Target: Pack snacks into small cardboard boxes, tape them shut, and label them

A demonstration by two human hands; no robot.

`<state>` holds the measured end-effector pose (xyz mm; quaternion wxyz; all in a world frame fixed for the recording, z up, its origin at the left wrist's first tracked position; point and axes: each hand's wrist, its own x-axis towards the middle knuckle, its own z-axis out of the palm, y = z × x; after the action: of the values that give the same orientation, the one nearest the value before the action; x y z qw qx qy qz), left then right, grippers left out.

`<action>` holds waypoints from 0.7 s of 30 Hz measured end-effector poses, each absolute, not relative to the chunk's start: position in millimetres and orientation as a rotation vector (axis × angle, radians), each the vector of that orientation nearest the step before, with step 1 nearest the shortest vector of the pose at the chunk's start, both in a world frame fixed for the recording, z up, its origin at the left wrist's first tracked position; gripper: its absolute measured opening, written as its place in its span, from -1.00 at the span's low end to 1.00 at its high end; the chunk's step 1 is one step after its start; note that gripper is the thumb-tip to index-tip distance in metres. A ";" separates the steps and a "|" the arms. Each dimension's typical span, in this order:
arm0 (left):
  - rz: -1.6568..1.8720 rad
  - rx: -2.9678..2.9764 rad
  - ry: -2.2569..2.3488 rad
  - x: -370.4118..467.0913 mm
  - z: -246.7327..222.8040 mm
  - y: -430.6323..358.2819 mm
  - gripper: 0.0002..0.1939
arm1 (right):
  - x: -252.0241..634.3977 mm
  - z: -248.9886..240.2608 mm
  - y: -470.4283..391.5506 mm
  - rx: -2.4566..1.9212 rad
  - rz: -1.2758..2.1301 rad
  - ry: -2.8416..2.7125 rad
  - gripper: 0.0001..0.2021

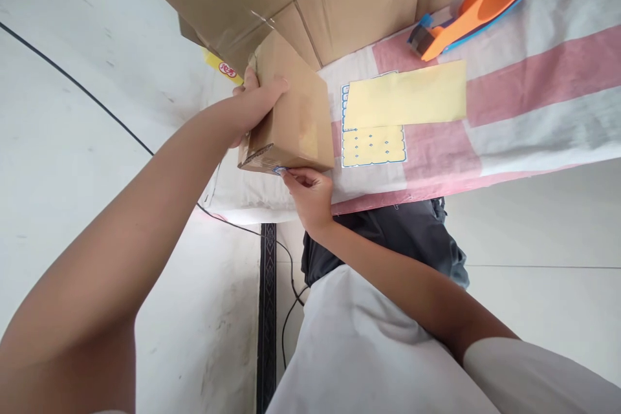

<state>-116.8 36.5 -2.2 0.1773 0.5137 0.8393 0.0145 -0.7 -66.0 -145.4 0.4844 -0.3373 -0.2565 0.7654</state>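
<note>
A small brown cardboard box (295, 103) stands tilted over the table's left part. My left hand (259, 100) grips it from the left, with the thumb on its upper face and the other fingers round the far left side. At the box's lower front edge, my right hand (308, 191) pinches a small blue-and-white sticker (280, 169) between thumb and forefinger, touching the cardboard. To the right of the box lie a pale yellow paper strip (407, 95) and, partly beneath it, a yellow sheet with blue-edged patterns (373, 145).
An orange tape dispenser (478, 6) lies at the back right on the pink-and-white cloth (533, 84). Large cardboard boxes (359, 0) stand behind. A yellow packet (223, 66) is behind my left hand. A black cable (97, 100) runs along the white wall.
</note>
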 end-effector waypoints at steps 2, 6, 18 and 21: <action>0.153 1.150 2.401 -103.5 3.4 34.5 0.01 | -2.4 -143.5 -65.0 -0.864 1.844 -0.616 -0.71; 0.248 1.061 2.384 -90.4 11.7 30.7 -0.10 | -4.3 -142.4 -63.5 -0.923 1.818 -0.620 -0.63; 0.320 1.092 2.347 -90.6 16.3 17.5 -0.14 | -21.9 -143.7 -68.8 -1.001 1.882 -0.912 -0.43; 0.237 1.391 2.353 -97.9 11.4 16.6 -0.19 | -17.4 -147.9 -74.2 -1.062 1.906 -0.965 -0.44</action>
<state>-97.9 16.6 11.4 0.1975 0.4971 0.8407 0.0846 -17.4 -74.2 -147.9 0.3690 -0.4137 -0.3760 0.7425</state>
